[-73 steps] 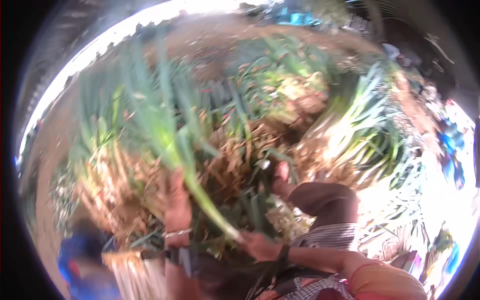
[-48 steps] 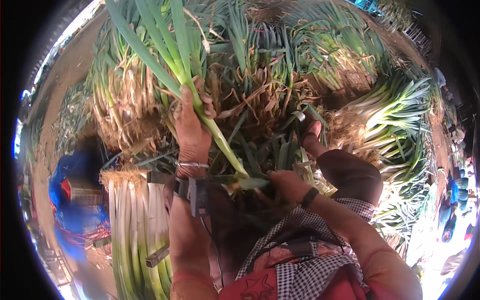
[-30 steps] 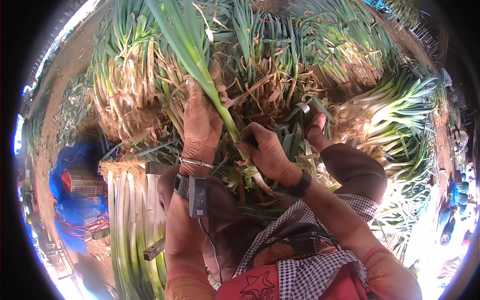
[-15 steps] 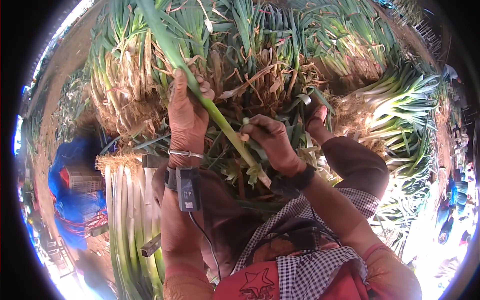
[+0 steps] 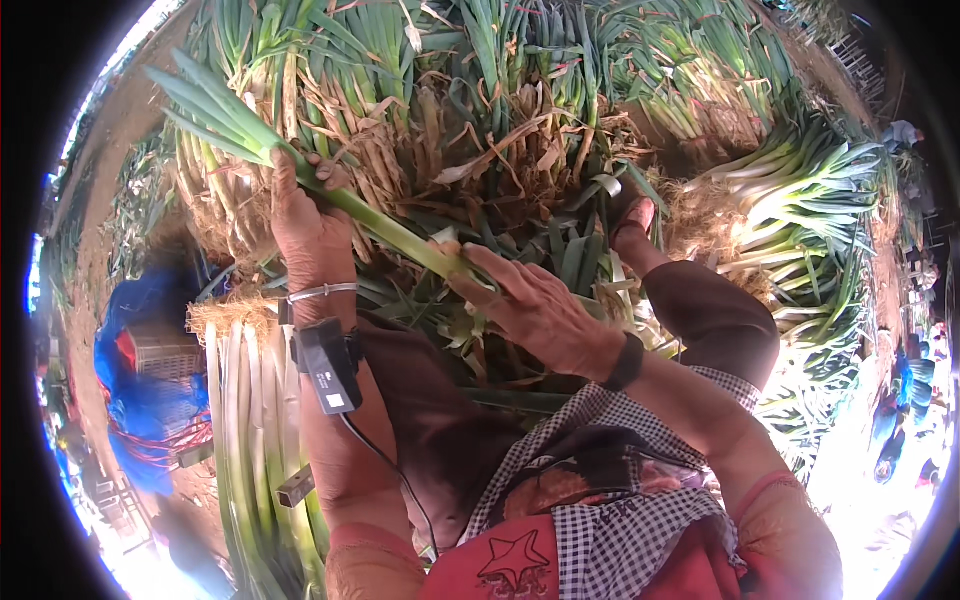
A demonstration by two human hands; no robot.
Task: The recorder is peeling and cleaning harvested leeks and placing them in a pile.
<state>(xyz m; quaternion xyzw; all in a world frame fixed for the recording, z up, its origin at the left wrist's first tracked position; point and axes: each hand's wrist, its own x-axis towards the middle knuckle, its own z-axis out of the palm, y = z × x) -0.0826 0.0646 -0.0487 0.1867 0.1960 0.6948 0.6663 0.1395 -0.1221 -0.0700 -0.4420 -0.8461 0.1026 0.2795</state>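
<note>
A long green leek [image 5: 385, 228] slants across the middle, its leafy top toward the upper left and its stalk running down to the right. My left hand [image 5: 312, 215] is wrapped round it just below where the leaves fan out. Lower down, my right hand [image 5: 535, 310] closes on the stalk with thumb and fingers. The stalk's lower end is hidden by that hand. Below the leek lies a heap of stripped green leaves [image 5: 480, 330]. A row of peeled leeks [image 5: 250, 400] lies to the left of my left forearm, roots away from me.
Unpeeled leeks with dry brown leaves [image 5: 500, 120] stand in bundles across the far side. More leeks [image 5: 800, 220] are piled at the right. A crate [image 5: 165, 355] with blue netting [image 5: 140, 420] sits at the left. A metal bar end [image 5: 296, 487] lies beside the peeled leeks.
My left hand has moved left with the leek, which now lies flatter. My right hand has gone from pinching a strip beside the stalk to gripping the stalk itself.
</note>
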